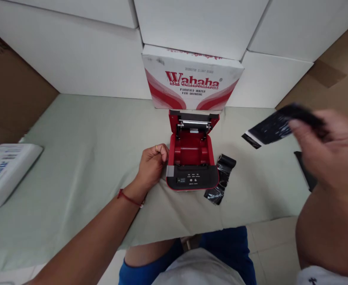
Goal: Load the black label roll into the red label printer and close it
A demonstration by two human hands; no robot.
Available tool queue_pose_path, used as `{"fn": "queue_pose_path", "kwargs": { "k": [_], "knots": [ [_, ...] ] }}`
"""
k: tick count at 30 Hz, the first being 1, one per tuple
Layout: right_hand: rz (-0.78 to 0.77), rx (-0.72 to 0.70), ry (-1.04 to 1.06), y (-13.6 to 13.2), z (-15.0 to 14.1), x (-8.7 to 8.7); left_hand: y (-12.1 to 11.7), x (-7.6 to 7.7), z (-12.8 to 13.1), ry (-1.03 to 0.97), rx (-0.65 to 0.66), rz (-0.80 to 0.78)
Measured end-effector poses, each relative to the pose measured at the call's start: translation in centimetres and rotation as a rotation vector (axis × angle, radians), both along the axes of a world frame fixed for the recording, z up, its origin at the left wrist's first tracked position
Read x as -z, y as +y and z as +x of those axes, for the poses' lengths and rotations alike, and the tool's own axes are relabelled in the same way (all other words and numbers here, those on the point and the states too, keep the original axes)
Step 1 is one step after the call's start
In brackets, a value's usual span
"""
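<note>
A small red and black label printer [191, 178] stands on the cloth with its lid [194, 118] raised, so the red compartment [191, 152] inside shows with nothing in it. Against the printer's left side rests my left hand [153, 164], its fingers curled in. Raised at the right, my right hand [325, 138] pinches a roll of black film [271, 122]; a loose strip with a white band near its end hangs out to the left. Motion blurs this hand. A second, crumpled length of black film [221, 180] with a small roll at its top lies by the printer's right side.
Behind the printer a Wahaha water carton [191, 79] leans on white boxes [191, 23]. A white device with blue lettering [8, 170] lies at the far left. Some dark flat object [306, 170] is partly hidden by my right arm. Green cloth [87, 158] covers the table.
</note>
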State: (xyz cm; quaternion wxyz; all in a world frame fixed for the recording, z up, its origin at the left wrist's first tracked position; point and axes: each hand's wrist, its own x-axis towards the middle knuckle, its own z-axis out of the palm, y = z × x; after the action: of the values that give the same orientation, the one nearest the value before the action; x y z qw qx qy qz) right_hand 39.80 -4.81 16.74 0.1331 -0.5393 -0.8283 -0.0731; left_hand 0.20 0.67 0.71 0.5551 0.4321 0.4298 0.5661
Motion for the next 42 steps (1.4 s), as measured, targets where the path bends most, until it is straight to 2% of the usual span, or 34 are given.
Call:
{"fn": "queue_pose_path", "kwargs": {
  "k": [1, 2, 3, 6, 8, 9, 10, 12, 14, 17, 20, 22, 23, 26, 27, 29, 31, 33, 35, 38, 40, 42],
  "knots": [
    [0.079, 0.079, 0.028, -0.3, -1.0, 0.8, 0.0, 0.0, 0.0, 0.0, 0.003, -0.004],
    [0.075, 0.101, 0.05, -0.7, -1.9, 1.8, 0.0, 0.1, 0.0, 0.0, 0.004, -0.009],
    [-0.013, 0.068, 0.062, -1.1, -2.8, 2.9, 0.0, 0.1, 0.0, 0.0, 0.007, -0.016],
    [-0.487, -0.112, 0.062, -2.5, -4.2, 5.4, 0.0, 0.2, 0.0, 0.006, 0.007, -0.021],
    [-0.718, -0.149, 0.099, -3.0, -4.3, 5.7, 0.1, 0.3, 0.0, 0.008, 0.009, -0.015],
    [-0.727, -0.125, 0.147, -3.1, -4.3, 5.6, 0.1, 0.3, 0.0, 0.006, 0.013, -0.014],
    [-0.663, -0.073, 0.209, -2.9, -4.4, 5.4, 0.2, 0.3, 0.0, 0.003, 0.017, -0.012],
    [-0.448, 0.061, 0.301, -2.0, -4.8, 5.3, 0.3, 0.4, 0.0, -0.001, 0.024, -0.01],
    [-0.328, 0.13, 0.284, -0.4, -5.8, 5.8, 0.4, 0.6, 0.0, -0.002, 0.024, -0.008],
    [-0.387, 0.12, 0.061, 2.0, -7.9, 7.6, 0.4, 0.8, 0.0, -0.004, 0.028, -0.014],
    [-0.45, 0.164, -0.177, 3.1, -9.8, 8.5, 0.4, 0.8, 0.0, 0.0, 0.04, -0.015],
    [-0.489, 0.154, -0.222, 2.7, -10.3, 7.8, 0.4, 0.8, 0.0, 0.008, 0.046, -0.014],
    [-0.533, 0.101, -0.192, 2.2, -10.3, 6.9, 0.3, 0.7, 0.0, 0.014, 0.047, -0.012],
    [-0.71, -0.19, 0.014, 0.1, -9.3, 2.7, 0.3, 0.5, 0.0, 0.036, 0.05, -0.001],
    [-0.725, -0.267, 0.064, -0.5, -9.0, 1.0, 0.3, 0.4, 0.0, 0.046, 0.051, 0.005],
    [-0.667, -0.314, 0.11, -1.2, -8.9, -1.9, 0.2, 0.4, 0.0, 0.067, 0.049, 0.017],
    [-0.603, -0.317, 0.141, -0.7, -9.9, -3.5, 0.1, 0.4, 0.0, 0.093, 0.038, 0.031],
    [-0.561, -0.309, 0.158, 0.7, -12.1, -3.4, -0.2, 0.4, 0.0, 0.124, 0.014, 0.049],
    [-0.532, -0.287, 0.118, 2.5, -14.8, -2.1, -0.5, 0.4, 0.0, 0.154, -0.025, 0.068],
    [-0.554, -0.215, -0.046, 4.7, -18.3, 0.3, -1.4, 0.1, -0.1, 0.24, -0.147, 0.151],
    [-0.582, -0.175, -0.171, 5.6, -19.8, 1.3, -2.2, -0.4, -0.2, 0.336, -0.234, 0.291],
    [-0.603, -0.154, -0.272, 6.0, -20.7, 1.7, -3.4, -0.9, -0.2, 0.439, -0.272, 0.504]
  ]
}}
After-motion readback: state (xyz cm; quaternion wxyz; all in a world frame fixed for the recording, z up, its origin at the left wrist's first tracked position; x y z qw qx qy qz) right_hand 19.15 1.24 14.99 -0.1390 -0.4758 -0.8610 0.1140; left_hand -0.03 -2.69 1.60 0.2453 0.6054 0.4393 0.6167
